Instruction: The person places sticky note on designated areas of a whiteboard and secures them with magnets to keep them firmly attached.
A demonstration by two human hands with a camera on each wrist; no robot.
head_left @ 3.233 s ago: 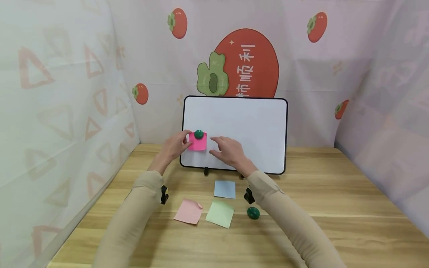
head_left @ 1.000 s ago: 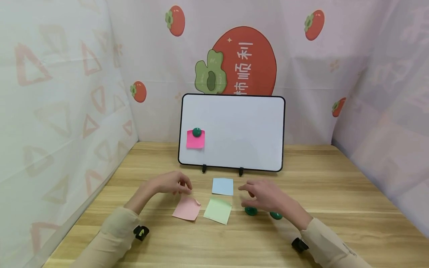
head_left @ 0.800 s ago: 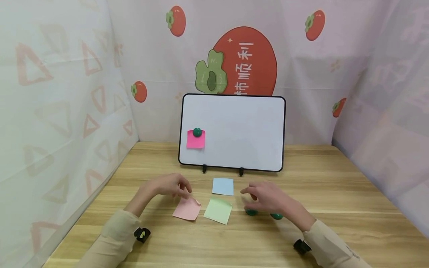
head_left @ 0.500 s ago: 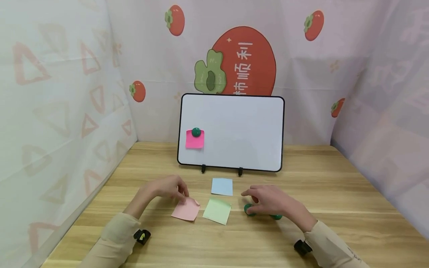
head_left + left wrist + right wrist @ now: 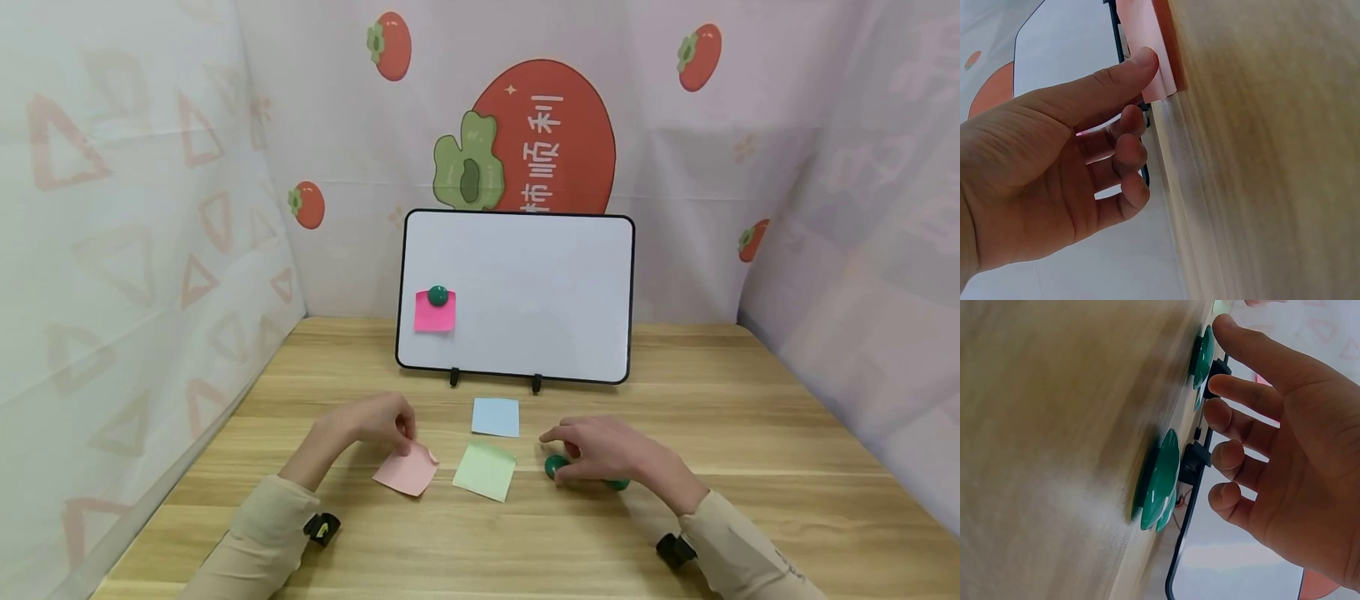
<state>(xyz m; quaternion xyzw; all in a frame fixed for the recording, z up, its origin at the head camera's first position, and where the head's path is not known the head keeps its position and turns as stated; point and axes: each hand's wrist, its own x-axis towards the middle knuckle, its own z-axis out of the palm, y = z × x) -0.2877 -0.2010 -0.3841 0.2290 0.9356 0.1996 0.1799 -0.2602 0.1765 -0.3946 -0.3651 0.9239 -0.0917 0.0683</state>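
The left hand (image 5: 378, 419) pinches the square pale-pink paper note (image 5: 407, 474); the right hand (image 5: 603, 447), fingers parted, hovers near the glossy domed green magnet (image 5: 553, 466) at the note's 3 o'clock.

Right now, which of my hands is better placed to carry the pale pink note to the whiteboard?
Likely your left hand: its thumb is on the pale pink note, while your right hand is over by the green magnets.
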